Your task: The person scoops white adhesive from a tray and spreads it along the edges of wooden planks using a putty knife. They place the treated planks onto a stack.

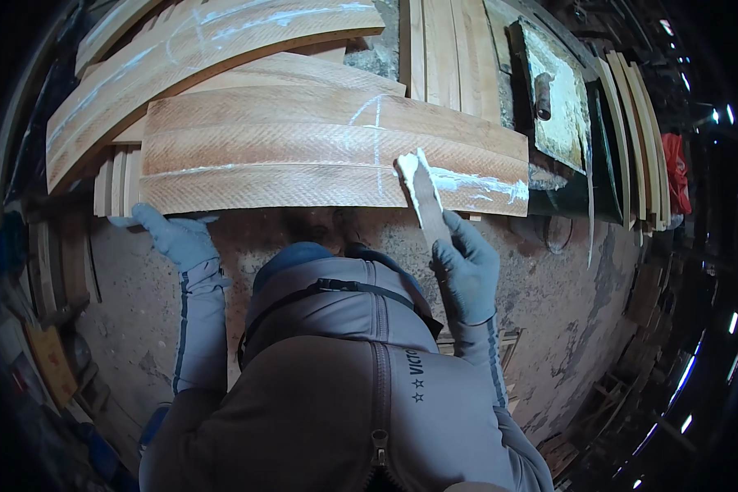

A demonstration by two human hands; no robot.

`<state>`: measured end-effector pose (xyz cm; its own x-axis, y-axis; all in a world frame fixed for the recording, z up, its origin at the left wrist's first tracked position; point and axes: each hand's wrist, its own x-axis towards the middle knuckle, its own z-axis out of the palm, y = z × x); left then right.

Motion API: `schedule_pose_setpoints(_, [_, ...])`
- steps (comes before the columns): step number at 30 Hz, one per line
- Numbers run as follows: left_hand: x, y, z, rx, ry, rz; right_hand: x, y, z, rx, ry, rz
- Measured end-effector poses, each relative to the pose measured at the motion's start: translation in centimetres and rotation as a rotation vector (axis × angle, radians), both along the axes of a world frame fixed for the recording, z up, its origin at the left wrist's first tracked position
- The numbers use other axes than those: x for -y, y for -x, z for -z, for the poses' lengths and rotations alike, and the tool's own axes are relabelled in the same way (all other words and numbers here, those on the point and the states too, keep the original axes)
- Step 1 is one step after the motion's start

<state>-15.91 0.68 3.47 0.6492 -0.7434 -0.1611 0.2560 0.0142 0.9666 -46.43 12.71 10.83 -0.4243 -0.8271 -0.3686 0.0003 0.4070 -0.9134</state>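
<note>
In my gloved right hand (467, 270) is a flat wooden stick (425, 203), its far end coated in white glue, over the near edge of a wide wooden board (270, 147). White glue streaks (480, 183) lie along a seam of that board, thickest at its right end, and pale chalk-like lines cross it. My gloved left hand (178, 237) is at the board's near left corner, by the ends of narrow wooden strips (118, 184); its fingertips are partly hidden beneath the edge.
Another marked board (221, 49) lies behind at the upper left. Long planks (452, 55) stand past the board. At the right are a glue-crusted tray (559, 92) with a cylindrical piece on it, a stack of wooden strips (636, 141) and a red bag (675, 175).
</note>
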Motion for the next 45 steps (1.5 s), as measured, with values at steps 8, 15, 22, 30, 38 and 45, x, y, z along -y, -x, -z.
schedule_pose_setpoints(8, [-0.1, -0.3, 0.2, -0.075, 0.007, 0.049, 1.2, 2.7, -1.6, -0.039, -0.077, -0.194])
schedule_pose_setpoints(15, [0.1, 1.0, -0.8, -0.033, -0.024, -0.051, 2.2, 2.8, -1.8, -0.310, 0.025, -0.318])
schedule_pose_setpoints(22, [0.0, -0.8, 1.0, -0.095, 0.000, 0.030, 2.7, 2.9, -1.0, -0.876, 0.358, -0.509])
schedule_pose_setpoints(30, [0.1, -0.5, 0.8, -0.110, 0.025, 0.023, 4.4, 4.7, 0.2, -1.120, 0.488, -0.733])
schedule_pose_setpoints(38, [0.3, 0.0, 0.8, -0.065, 0.055, -0.042, 5.2, 6.8, -1.7, -1.300, 0.335, -0.879])
schedule_pose_setpoints(45, [0.2, -0.5, 1.3, -0.052, 0.059, -0.065, 5.1, 8.0, -3.5, -1.114, 0.333, -0.796])
